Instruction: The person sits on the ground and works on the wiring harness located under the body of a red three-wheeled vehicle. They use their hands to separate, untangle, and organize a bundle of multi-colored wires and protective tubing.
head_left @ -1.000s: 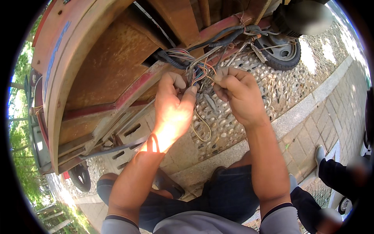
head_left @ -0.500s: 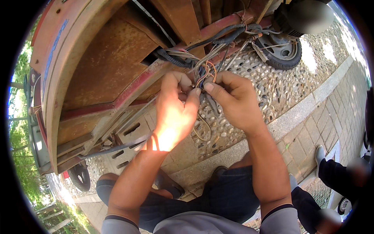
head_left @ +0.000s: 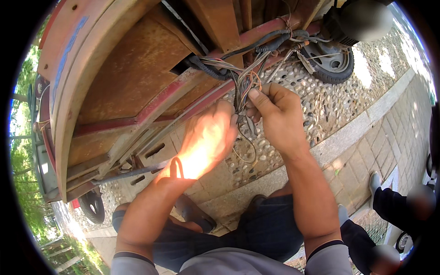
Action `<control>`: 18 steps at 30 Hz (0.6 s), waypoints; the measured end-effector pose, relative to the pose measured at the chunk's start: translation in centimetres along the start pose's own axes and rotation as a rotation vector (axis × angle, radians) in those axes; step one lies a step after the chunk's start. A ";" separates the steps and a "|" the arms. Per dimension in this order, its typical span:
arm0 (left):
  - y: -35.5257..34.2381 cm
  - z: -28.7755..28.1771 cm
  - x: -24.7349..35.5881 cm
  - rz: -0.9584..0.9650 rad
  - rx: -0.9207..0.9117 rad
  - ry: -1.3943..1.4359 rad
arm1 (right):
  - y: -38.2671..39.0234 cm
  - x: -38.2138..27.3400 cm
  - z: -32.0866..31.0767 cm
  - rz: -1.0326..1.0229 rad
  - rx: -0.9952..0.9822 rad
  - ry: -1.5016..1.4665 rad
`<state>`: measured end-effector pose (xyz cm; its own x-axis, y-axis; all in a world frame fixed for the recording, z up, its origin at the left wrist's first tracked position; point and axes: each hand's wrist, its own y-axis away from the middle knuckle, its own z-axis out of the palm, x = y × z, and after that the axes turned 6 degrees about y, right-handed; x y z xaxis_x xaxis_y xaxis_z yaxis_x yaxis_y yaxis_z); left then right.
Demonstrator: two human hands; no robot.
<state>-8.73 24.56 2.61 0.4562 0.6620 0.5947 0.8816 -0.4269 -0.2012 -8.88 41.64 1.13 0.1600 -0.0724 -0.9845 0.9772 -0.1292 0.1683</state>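
Note:
A bundle of thin wires (head_left: 247, 80), mostly grey and white with some orange and brown, hangs from the underside of a rusty vehicle body. The thumb and curled fingers of my right hand (head_left: 279, 114) pinch wires on the bundle's right side. On the left, lower down, my left hand (head_left: 206, 130) is closed at the bundle's bottom end, its fingertips partly hidden behind the hand. Below the hands, a single loose pale wire (head_left: 254, 153) loops down. A black corrugated sleeve (head_left: 208, 69) carries wires out of an opening in the body.
The rusty panel (head_left: 133, 68) and its red frame rail (head_left: 156, 103) fill the upper left. A black-tyred wheel (head_left: 330, 64) stands beyond my right hand, on pebbled paving (head_left: 316, 101). At lower right are another person's dark-trousered legs (head_left: 394, 201). A grey bar (head_left: 133, 173) sticks out at left.
My left hand has moved down along the bundle and turned, with its back now showing more. My right hand has shifted slightly, and the wires above it are more exposed.

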 end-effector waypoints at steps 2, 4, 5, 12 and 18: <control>0.1 0.1 0.1 -0.012 0.004 0.019 | 0.0 -0.1 0.2 0.008 0.024 -0.019; 0.2 -0.2 0.6 -0.088 -0.040 0.055 | 0.0 0.0 0.3 0.001 0.044 -0.027; 0.2 -0.2 0.6 -0.087 -0.026 0.057 | 0.0 0.0 0.3 0.001 0.052 -0.078; 0.1 0.1 0.6 -0.105 -0.024 0.085 | -0.9 0.5 -0.3 0.061 0.085 -0.370; 0.6 -0.9 0.0 -0.384 -0.122 0.090 | -1.0 -0.5 0.9 0.096 0.053 -0.222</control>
<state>-8.32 23.71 3.16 0.0798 0.7334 0.6751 0.9625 -0.2328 0.1392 -10.05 40.87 1.55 0.2116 -0.3016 -0.9297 0.9494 -0.1626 0.2688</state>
